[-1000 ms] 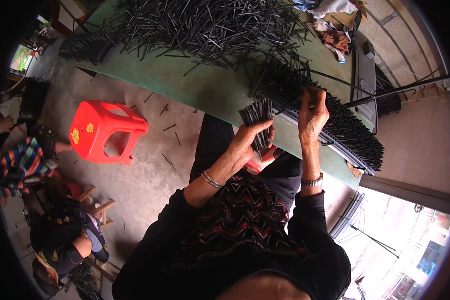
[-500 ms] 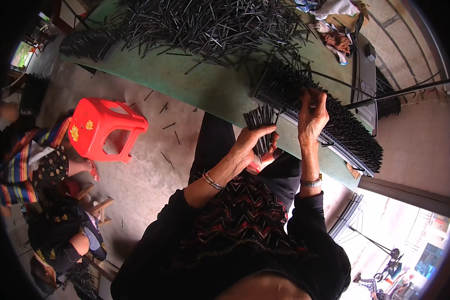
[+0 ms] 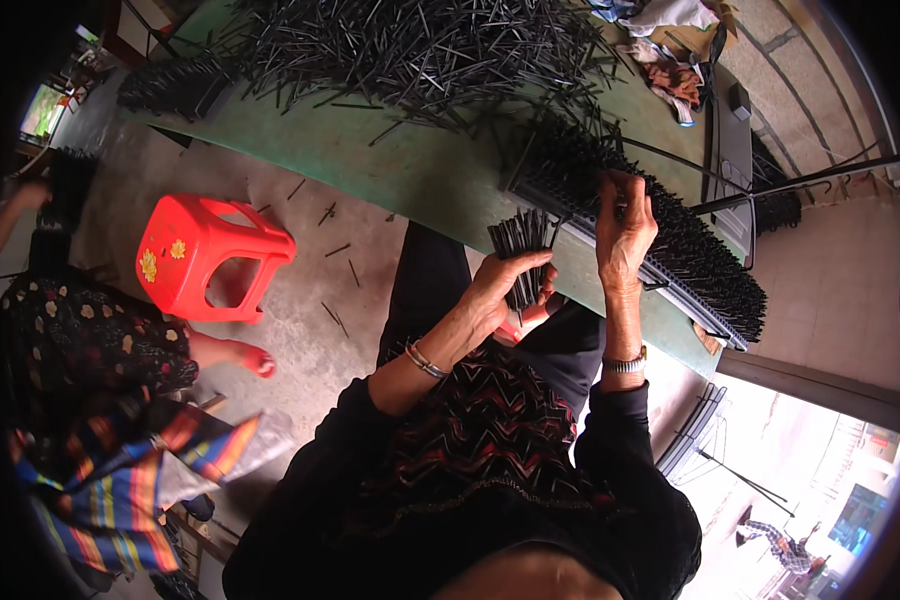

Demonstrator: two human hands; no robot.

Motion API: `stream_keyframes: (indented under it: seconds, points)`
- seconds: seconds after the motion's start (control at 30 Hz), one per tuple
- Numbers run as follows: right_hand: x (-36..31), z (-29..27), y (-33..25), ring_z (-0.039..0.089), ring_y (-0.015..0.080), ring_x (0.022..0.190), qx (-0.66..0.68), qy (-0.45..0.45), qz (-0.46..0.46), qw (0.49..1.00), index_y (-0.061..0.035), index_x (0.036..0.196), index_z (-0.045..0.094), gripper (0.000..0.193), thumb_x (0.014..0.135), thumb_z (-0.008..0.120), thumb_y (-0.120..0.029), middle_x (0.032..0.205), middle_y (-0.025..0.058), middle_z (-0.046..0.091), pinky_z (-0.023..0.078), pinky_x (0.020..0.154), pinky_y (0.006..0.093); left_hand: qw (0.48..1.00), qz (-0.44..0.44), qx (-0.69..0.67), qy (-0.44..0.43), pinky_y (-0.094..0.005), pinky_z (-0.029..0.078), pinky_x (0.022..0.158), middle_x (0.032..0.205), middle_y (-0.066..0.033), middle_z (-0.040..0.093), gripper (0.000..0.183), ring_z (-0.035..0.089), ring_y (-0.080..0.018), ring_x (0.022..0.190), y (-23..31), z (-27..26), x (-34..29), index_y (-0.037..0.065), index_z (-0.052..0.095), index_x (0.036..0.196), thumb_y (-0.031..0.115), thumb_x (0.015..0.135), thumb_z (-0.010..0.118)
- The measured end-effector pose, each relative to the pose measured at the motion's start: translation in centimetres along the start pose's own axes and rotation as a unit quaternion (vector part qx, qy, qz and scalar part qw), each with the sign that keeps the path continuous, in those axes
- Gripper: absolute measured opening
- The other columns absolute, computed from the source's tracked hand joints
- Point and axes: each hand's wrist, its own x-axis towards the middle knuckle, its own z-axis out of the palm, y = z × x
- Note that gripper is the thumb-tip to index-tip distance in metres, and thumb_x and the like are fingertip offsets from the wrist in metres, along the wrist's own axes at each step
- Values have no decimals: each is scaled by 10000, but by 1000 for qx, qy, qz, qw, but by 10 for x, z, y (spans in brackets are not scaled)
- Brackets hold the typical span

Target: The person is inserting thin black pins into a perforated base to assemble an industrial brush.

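The left hand (image 3: 498, 285) is closed on a bundle (image 3: 525, 255) of thin black sticks, thumb across the near face, fingers behind. The bundle stands roughly upright in the grip, just off the edge of the green table (image 3: 420, 170). Compared with a second ago, it sits slightly lower and farther right; against half a second ago it shows no clear shift.

The right hand (image 3: 625, 235) is at the rack (image 3: 705, 265), a long block densely set with black sticks along the table's right part. Its fingers are bent, tips drawn in close over the rack; whether they pinch a stick cannot be told. Its position is nearly unchanged over both earlier views. The two hands are apart.

A large loose pile (image 3: 420, 50) of sticks covers the far part of the table, with a smaller rack (image 3: 185, 95) at its left end. The red stool (image 3: 192, 245) is on the floor (image 3: 300, 300) to the left, scattered sticks nearby.

The main change is at left: a co-worker in a floral skirt (image 3: 100, 330) is now nearer, and a striped cloth (image 3: 130, 480) covers most of the seated worker visible earlier. Outside, at lower right, a figure (image 3: 785, 550) is more fully in view than a second ago.
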Motion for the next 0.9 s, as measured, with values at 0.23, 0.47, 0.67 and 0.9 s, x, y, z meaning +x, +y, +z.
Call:
stream_keyframes:
  seconds: [0.23,0.47,0.67,0.9]
  points:
    - [-1,2,1,628,161,695,31,5,47,998,-62,969,613,117,862,643,-96,832,78,678,501,650,295,1000,-6,-11,12,-280,477,523,744,-81,639,149,620,-175,649,1,1,-1,24,626,925,137,836,665]
    - [1,2,4,607,219,773,-121,-18,-42,992,-102,964,644,122,843,649,-116,856,77,634,487,687,324,1000,-23,-21,6,-279,476,523,742,-77,639,146,620,-170,651,2,3,-2,36,630,923,143,832,670]
    - [2,-5,-9,586,203,754,-79,-26,1,997,-110,1023,663,175,859,633,-163,825,73,611,469,676,328,1000,-21,-14,10,-277,476,524,736,-73,640,148,617,-168,643,3,6,-3,33,636,909,149,826,676]
    - [-10,-30,-17,536,87,647,265,-344,245,866,22,991,638,207,870,623,-146,727,45,617,452,587,238,999,1,43,-13,-288,512,556,717,-67,640,149,615,-157,611,2,2,2,26,641,898,123,802,699]
